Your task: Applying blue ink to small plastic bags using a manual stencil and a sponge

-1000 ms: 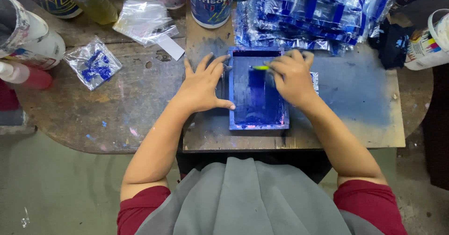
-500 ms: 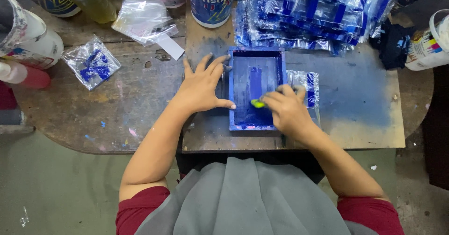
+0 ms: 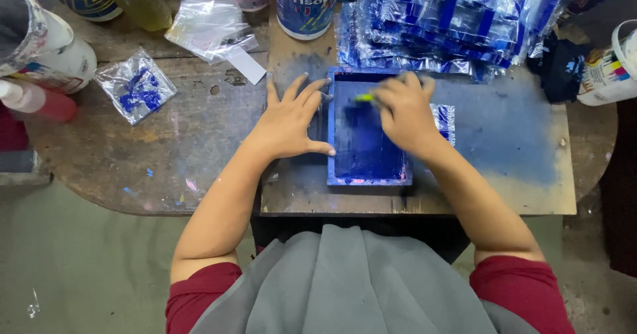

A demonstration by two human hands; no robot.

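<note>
Rough, matt wooden counter (image 3: pixel 166 155), scuffed and stained with blue. Blue-coated frame (image 3: pixel 366 131) with a wet gloss; at its 12 o'clock, glossy clear plastic bags (image 3: pixel 458 22). Crinkled clear plastic packet (image 3: pixel 135 85) at 9 o'clock.

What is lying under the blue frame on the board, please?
A printed clear plastic bag sticks out at the blue frame's right edge, beside the right hand. How far it reaches beneath is covered.

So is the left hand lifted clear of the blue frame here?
No, the left hand lies flat with spread fingers against the left edge of the blue frame, its thumb reaching onto it.
</note>
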